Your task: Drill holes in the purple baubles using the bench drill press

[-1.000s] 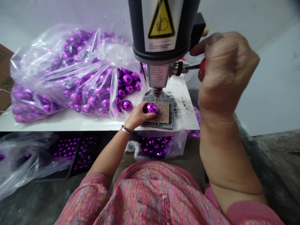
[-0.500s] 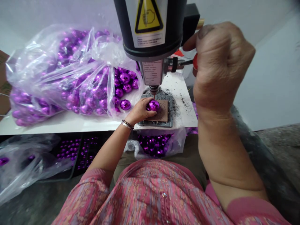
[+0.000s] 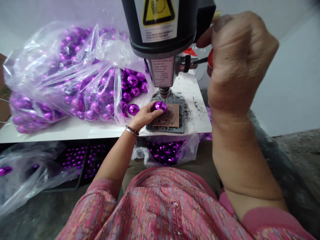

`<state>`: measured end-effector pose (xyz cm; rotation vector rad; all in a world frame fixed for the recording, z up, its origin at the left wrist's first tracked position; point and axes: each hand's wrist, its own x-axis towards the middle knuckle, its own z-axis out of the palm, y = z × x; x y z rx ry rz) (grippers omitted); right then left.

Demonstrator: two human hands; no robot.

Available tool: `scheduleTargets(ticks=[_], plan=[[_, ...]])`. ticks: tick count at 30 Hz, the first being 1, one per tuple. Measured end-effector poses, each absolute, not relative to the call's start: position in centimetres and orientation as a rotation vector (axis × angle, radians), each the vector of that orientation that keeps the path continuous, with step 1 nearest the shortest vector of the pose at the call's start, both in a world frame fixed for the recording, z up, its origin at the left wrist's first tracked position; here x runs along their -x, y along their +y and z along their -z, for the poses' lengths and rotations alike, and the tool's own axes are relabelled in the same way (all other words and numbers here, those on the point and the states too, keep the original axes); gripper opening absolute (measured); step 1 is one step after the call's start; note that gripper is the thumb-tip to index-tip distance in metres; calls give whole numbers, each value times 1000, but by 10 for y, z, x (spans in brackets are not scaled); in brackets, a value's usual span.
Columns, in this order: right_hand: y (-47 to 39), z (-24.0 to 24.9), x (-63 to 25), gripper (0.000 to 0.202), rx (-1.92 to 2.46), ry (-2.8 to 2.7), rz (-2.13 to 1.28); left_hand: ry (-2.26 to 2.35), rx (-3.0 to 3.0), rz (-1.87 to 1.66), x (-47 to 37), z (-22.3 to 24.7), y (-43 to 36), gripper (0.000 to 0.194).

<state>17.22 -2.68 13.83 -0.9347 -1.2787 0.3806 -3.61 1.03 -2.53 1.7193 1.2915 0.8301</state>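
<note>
A shiny purple faceted ball [image 3: 160, 106] is held between the thumb and fingers of my left hand [image 3: 146, 115], at the left part of a brown board [image 3: 172, 116] on the grey drill base [image 3: 182, 126]. The drill press [image 3: 162, 71] stands above, its thin bit just right of the ball's top. My right hand [image 3: 235, 60] is closed round the red-knobbed lever [image 3: 210, 59] at the machine's right side; its fingertips are partly hidden.
A large clear bag [image 3: 62, 76] of purple balls lies open on the white table [image 3: 100, 133]. One loose ball [image 3: 133, 109] sits by its mouth. Dark shavings surround the base. Below the table edge are a bag of purple balls [image 3: 166, 151] and black trays [image 3: 75, 156].
My left hand has shifted the ball slightly left and up, off from under the bit. My right hand stays on the lever, a little higher in view.
</note>
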Motion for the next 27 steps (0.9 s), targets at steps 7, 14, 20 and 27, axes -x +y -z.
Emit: scheduleTargets(ticks=[7,14,20,27], plan=[[-27,-136,-173,32,891,-1276,-415,1381,-1652,-722,30,18,7,65],[-26,-136,-173,34,919,-1305,-374,1436,-1823,-665,16,13,8,65],[-31,-136,-176,34,972,-1331,-324,1388,-1844,-667,8,14,12,64],[-42,-114,-176,38,986,-1332,-229,1362,-1774,-657,5,5,4,62]])
